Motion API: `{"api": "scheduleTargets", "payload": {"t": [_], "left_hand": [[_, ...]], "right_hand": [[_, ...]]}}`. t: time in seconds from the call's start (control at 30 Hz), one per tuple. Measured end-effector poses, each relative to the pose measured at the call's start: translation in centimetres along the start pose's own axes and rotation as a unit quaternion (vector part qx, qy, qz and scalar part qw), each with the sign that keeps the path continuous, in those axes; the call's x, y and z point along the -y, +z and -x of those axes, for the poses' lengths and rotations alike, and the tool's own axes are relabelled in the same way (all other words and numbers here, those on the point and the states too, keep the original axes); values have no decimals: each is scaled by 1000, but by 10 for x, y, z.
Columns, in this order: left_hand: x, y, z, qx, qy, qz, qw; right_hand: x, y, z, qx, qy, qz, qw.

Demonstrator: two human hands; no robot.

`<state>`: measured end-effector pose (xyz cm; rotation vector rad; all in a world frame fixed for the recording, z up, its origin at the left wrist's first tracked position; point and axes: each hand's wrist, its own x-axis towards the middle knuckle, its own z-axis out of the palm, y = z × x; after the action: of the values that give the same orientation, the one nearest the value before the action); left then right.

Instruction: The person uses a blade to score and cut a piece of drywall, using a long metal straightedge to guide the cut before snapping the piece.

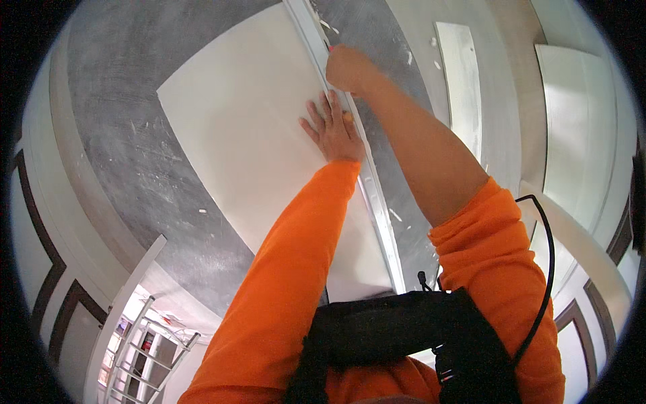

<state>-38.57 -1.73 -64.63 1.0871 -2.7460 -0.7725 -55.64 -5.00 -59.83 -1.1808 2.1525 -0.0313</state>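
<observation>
Closed around a mostly hidden pinkish-red object [330, 48], the right hand [351, 71] stood at upper centre; the left hand [335, 131] lay open, fingers spread, against a long strip [311, 34] on the white panel [235, 128], mid-frame.

It looks like a makeshift workshop in a room: white scraps [395, 215] litter a scuffed grey surface [121, 101], a metal ladder [131, 343] stands past its lower-left edge, and brown-trimmed white walls [44, 168] surround it.

A large, flat white sheet [235, 128] lies slantwise, a long, pale-grey straight bar [309, 30] running along its right side.
</observation>
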Motion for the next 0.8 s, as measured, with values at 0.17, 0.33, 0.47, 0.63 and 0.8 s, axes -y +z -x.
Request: {"api": "scheduleTargets", "payload": {"t": [0.17, 0.33, 0.47, 0.63, 0.8], "left_hand": [[2, 3, 1, -17, 14, 7, 1000], [-1, -3, 0, -13, 17, -5, 1000], [-4, 3, -3, -6, 19, 16, 1000], [-5, 5, 3, -39, 24, 11, 999], [-4, 2, 5, -51, 49, 9, 997]], "right_hand": [[7, 35, 55, -93, 55, -160, 981], [12, 52, 114, -67, 60, -204, 975], [7, 91, 137, -66, 144, -253, 954], [22, 114, 191, -66, 151, -275, 947], [42, 163, 268, -53, 217, -325, 919]]}}
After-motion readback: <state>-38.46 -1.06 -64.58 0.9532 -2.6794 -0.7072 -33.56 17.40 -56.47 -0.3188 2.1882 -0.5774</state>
